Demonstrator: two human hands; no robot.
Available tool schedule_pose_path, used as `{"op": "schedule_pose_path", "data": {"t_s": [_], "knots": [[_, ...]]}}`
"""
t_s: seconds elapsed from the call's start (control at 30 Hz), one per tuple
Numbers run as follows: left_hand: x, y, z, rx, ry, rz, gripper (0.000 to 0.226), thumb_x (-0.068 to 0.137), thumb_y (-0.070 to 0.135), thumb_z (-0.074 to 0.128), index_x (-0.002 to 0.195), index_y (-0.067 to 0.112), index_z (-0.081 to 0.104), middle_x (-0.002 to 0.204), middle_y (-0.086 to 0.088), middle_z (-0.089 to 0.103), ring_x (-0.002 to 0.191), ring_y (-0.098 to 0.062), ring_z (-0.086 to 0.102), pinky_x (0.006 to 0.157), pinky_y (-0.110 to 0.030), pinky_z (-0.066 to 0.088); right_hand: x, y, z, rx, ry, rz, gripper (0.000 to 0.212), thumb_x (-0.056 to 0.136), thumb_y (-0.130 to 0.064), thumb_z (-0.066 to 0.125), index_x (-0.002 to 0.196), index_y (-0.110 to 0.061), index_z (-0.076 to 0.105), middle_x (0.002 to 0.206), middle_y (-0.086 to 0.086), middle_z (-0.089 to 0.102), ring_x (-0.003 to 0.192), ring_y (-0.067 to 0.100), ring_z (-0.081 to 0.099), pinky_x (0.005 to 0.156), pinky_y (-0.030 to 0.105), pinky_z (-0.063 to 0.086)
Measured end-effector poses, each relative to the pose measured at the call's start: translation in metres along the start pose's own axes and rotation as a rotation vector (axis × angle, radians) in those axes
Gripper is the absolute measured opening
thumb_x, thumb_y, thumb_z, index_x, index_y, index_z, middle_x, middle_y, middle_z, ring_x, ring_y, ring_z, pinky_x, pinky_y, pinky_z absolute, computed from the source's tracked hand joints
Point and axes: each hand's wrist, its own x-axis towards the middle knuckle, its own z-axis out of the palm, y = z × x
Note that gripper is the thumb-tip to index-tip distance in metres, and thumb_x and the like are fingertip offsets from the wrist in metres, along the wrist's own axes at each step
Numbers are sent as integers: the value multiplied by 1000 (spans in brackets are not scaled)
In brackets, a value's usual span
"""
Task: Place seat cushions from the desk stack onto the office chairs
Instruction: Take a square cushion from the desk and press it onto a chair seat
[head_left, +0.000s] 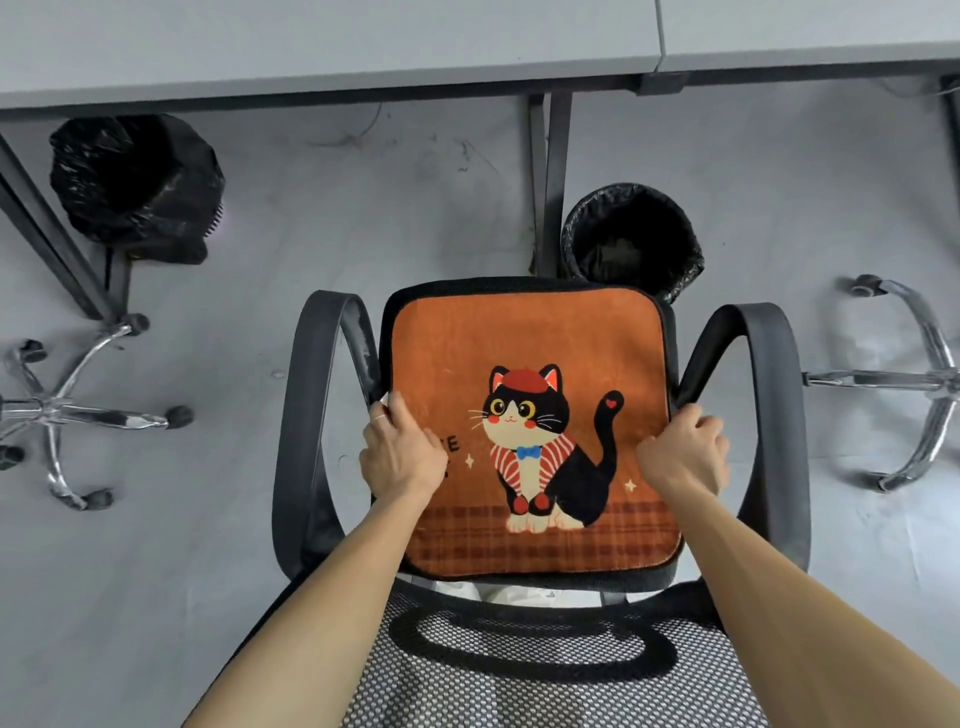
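While the orange cat-print cushion (530, 431) lies flat on the seat of the office chair (306, 415), between its two armrests, its left edge is gripped by the left hand (402, 452) with curled fingers (400, 413). Its right edge is clasped by the right hand (685, 452), fingers closed. Two black-lined bins (631, 239) are seen on the floor beyond.

One cushion (530, 426) at centre on one chair (306, 441). Two bins: ten o'clock (136, 182), one o'clock (631, 234). Two chrome bases: nine o'clock (67, 415), three o'clock (904, 384). Two desks (311, 47) at twelve. Two hands: left (402, 452), right (685, 452).
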Motion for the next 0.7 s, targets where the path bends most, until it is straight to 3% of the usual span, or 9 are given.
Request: {"op": "schedule_pose_path", "data": {"t_s": [0.1,0.23,0.33,0.4,0.53,0.7], "knots": [[7,32,-3,22,1,211,70,98,44,46,155,23,11,163,-13,16,147,-31,24,115,-48,32,0,-24,-6,2,37,-117,51,93,-36,49,134,-8,43,136,17,45,124,39,42,98,50,40],[39,77,-5,80,15,469,71,100,50,37,158,26,5,166,-6,0,153,-27,2,123,-50,10,13,-73,-5,38,56,-419,49,99,-40,42,143,-21,42,151,9,39,138,33,33,108,51,35],[75,95,1,143,45,559,68,100,56,29,158,33,1,166,-1,-11,152,-26,-12,122,-52,-2,33,-113,6,17,12,-608,51,103,-46,29,154,-38,25,166,0,15,153,26,6,121,52,14],[103,90,10,146,31,529,66,98,63,23,156,44,-1,165,5,-17,150,-25,-19,120,-56,-5,55,-126,21,-77,-34,-677,54,103,-52,19,156,-46,11,168,-5,-1,154,23,-10,121,57,-1],[131,53,23,218,79,538,74,87,83,10,150,53,-15,161,11,-27,148,-25,-26,120,-59,-4,90,-108,34,-294,49,-709,62,94,-74,5,152,-55,-8,166,-14,-12,151,17,-22,117,64,-8],[134,43,28,165,170,479,91,75,95,12,151,52,-11,163,9,-22,149,-28,-22,121,-56,-4,102,-104,30,-222,101,-524,102,65,-103,11,153,-53,-7,166,-11,-10,149,23,-26,115,66,-12]]}}
